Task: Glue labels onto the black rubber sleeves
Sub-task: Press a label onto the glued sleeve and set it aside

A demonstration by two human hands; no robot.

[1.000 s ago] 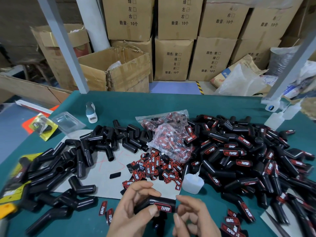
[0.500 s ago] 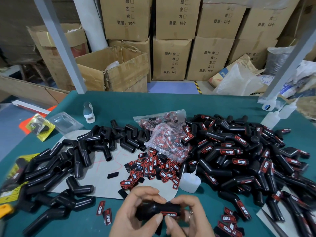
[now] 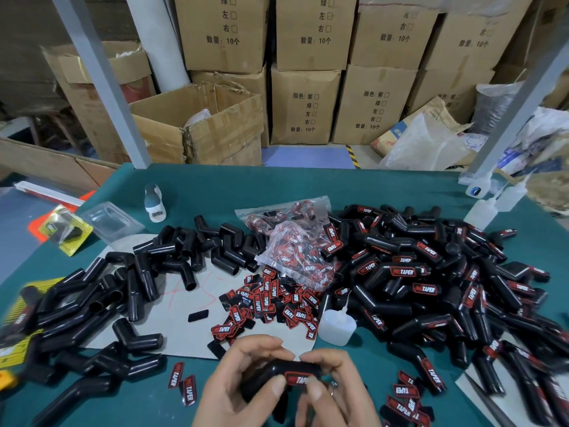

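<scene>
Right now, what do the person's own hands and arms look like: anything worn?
Both hands are bare: no gloves, and no sleeves showing in the frame. The right hand wears a thin ring on one finger. The left hand shows no ring.

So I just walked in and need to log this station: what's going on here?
A person is gluing labels onto black rubber sleeves. Both the left hand and the right hand grip one sleeve, thumbs pressing its red label. Unlabelled sleeves lie to the left, labelled sleeves to the right, with loose labels and a glue bottle between.
</scene>
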